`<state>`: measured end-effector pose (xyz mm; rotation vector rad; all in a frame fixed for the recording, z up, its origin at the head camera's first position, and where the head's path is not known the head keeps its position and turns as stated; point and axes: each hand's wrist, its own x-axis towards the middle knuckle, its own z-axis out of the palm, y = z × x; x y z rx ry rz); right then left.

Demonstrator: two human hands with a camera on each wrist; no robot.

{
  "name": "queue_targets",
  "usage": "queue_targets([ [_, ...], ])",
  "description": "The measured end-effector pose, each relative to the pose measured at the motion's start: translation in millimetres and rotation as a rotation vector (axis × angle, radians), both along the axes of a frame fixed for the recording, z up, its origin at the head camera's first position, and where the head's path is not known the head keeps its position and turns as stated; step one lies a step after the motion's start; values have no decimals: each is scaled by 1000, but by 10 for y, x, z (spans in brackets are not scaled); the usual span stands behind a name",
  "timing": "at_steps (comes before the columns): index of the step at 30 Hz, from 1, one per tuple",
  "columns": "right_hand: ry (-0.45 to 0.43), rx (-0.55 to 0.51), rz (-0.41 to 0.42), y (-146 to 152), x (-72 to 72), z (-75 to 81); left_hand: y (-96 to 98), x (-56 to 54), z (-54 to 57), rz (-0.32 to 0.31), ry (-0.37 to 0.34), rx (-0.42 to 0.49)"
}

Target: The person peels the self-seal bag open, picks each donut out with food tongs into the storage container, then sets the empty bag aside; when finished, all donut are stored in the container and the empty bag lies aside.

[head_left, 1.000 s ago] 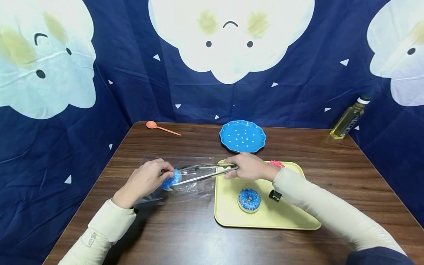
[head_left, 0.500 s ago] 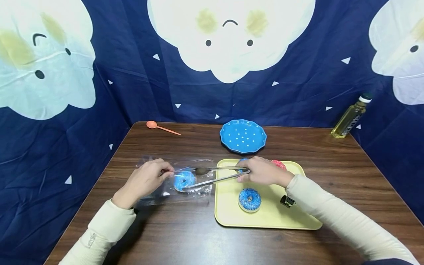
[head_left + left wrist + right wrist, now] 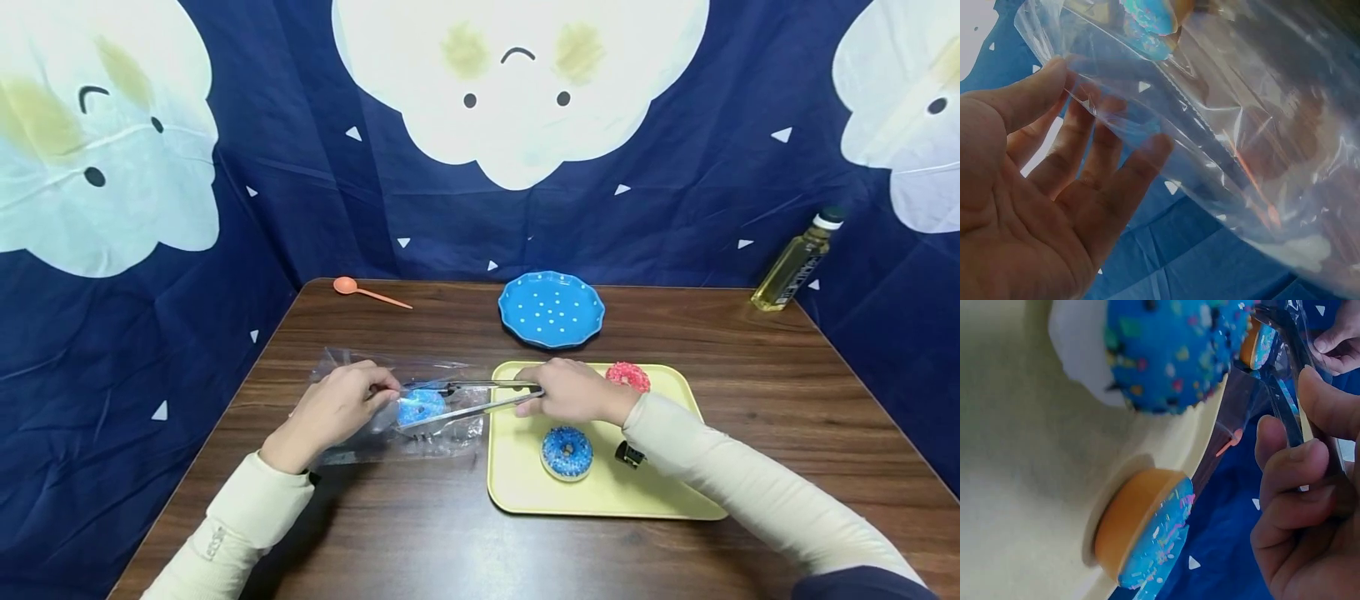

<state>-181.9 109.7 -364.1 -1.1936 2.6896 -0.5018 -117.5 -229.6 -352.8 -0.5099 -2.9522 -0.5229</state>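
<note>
My left hand point(image 3: 337, 410) pinches the edge of a clear plastic bag point(image 3: 1241, 112) between thumb and index finger; the other fingers lie against the film. Metal tongs point(image 3: 480, 409) are gripped in my right hand point(image 3: 573, 392) above the yellow tray. The tongs' arms stand apart and reach left into the bag. Near their tips lies a blue sprinkled donut point(image 3: 420, 407), seen through the film, close to the left fingertips. Whether the tips touch it, I cannot tell. A second blue donut point(image 3: 566, 454) and a pink one point(image 3: 628, 377) sit on the tray.
The yellow tray point(image 3: 517, 492) stands right of the bag. Another blue donut point(image 3: 1154, 531) on it shows in the right wrist view. Behind are a blue dotted plate point(image 3: 551, 308) and an orange spoon point(image 3: 375, 295). An oil bottle point(image 3: 795, 262) stands at the back right.
The right hand with the tongs moved right, then partly back left. The blue donut in the bag now lies farther right, clear of the left fingers. The left hand has barely moved.
</note>
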Motion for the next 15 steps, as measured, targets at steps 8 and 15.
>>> queue_targets([
  [8, 31, -26, 3, 127, 51, 84, -26, 12, -20, 1, -5, -4],
  [15, 6, -101, -31, 423, 138, 142, -34, 20, -5, 7, -11, -1],
])
